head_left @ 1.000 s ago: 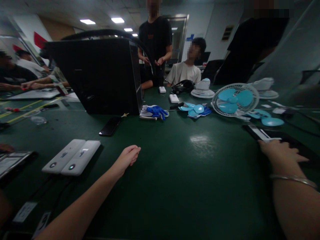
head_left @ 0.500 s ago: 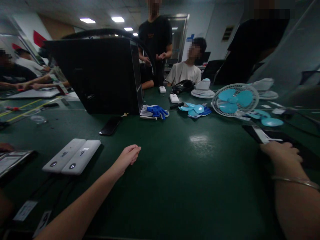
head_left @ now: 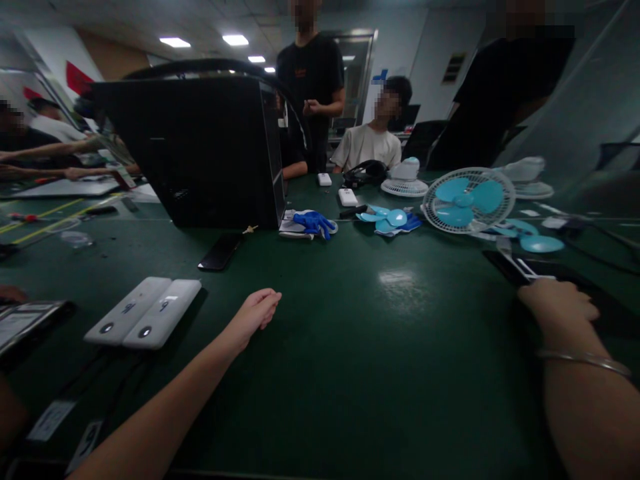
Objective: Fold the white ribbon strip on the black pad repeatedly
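Note:
My left hand [head_left: 261, 310] rests on the green table with its fingers curled closed, and nothing shows in them. Nearest to it are a dark phone [head_left: 220, 252] lying flat and two white power banks [head_left: 163, 313] side by side. Over at the right, my right hand [head_left: 559, 303], with a bangle at the wrist, is closed at a thin white forked piece [head_left: 527, 270]. The fingertips are hidden behind the back of the hand, so the piece's kind is unclear. Under it lies a flat black thing [head_left: 505, 267].
A large black computer case [head_left: 190, 153] stands at the back left. Behind the middle lie blue gloves [head_left: 315, 223], loose blue fan blades [head_left: 387, 219] and a white fan with blue blades [head_left: 467, 199]. Several people are around the table, among them a seated person [head_left: 373, 147].
At my right hand the white piece has shifted and now looks split into thin prongs. My left hand has stayed put. The standing person behind the case has raised their hands.

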The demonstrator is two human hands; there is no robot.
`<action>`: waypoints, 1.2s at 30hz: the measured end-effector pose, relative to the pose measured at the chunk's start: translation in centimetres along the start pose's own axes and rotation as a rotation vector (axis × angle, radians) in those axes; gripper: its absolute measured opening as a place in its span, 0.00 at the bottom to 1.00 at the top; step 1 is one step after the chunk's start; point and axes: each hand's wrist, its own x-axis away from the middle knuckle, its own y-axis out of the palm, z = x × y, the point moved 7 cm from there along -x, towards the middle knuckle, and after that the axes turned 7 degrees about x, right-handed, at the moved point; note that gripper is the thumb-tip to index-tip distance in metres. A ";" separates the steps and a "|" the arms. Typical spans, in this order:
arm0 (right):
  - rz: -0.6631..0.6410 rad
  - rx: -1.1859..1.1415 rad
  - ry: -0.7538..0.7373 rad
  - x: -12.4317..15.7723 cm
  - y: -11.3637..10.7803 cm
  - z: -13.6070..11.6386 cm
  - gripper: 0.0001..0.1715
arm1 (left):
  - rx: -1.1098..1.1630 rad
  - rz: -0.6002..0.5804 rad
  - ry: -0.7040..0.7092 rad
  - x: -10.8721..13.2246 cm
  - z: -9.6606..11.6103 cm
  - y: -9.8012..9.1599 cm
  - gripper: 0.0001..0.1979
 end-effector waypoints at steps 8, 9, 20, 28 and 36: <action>0.019 -0.125 -0.248 4.6 -3.7 -4.8 0.30 | -0.065 0.009 0.006 0.4 0.5 0.4 0.15; 0.060 -0.163 -0.365 5.7 -4.5 -6.5 0.31 | -0.081 0.006 0.016 0.4 0.6 0.5 0.15; 0.060 -0.615 -1.570 26.7 -10.1 -18.1 0.32 | 0.122 -0.100 -0.016 1.0 1.1 1.9 0.24; -0.238 -0.454 -1.698 30.3 -8.8 -19.0 0.28 | -0.189 -0.334 -0.067 1.9 0.3 3.3 0.16; -0.264 -0.277 -1.130 16.0 -4.1 -16.8 0.34 | -0.296 -0.328 -0.051 1.7 -0.4 3.5 0.11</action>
